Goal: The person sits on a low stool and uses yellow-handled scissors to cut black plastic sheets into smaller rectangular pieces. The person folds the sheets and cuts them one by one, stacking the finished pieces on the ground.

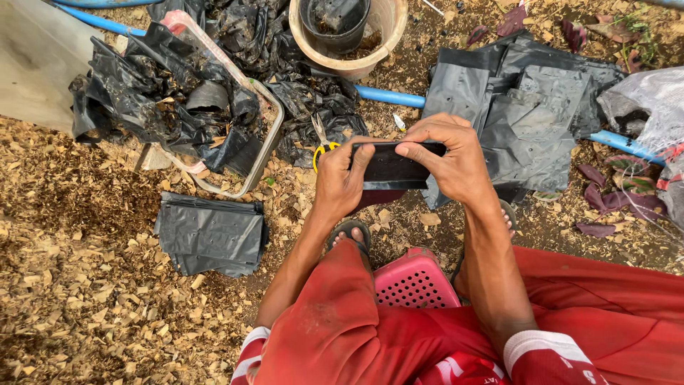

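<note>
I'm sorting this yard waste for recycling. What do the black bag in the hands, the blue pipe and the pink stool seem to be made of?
The black bag looks like thin, slightly glossy plastic film: it creases and catches light. The blue pipe seems to be rigid plastic, smooth and evenly coloured. The pink stool appears to be moulded plastic, with a regular perforated top.

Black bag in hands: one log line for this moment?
left hand: grips bag | right hand: grips bag | scissors: on ground | bag stack: left

hands: left point(340, 178) and right point(449, 160) pinch black plastic bag point(392, 167) (held flat) | yellow-handled scissors point(322, 146) just left | pink stool point(415, 280) below
</note>
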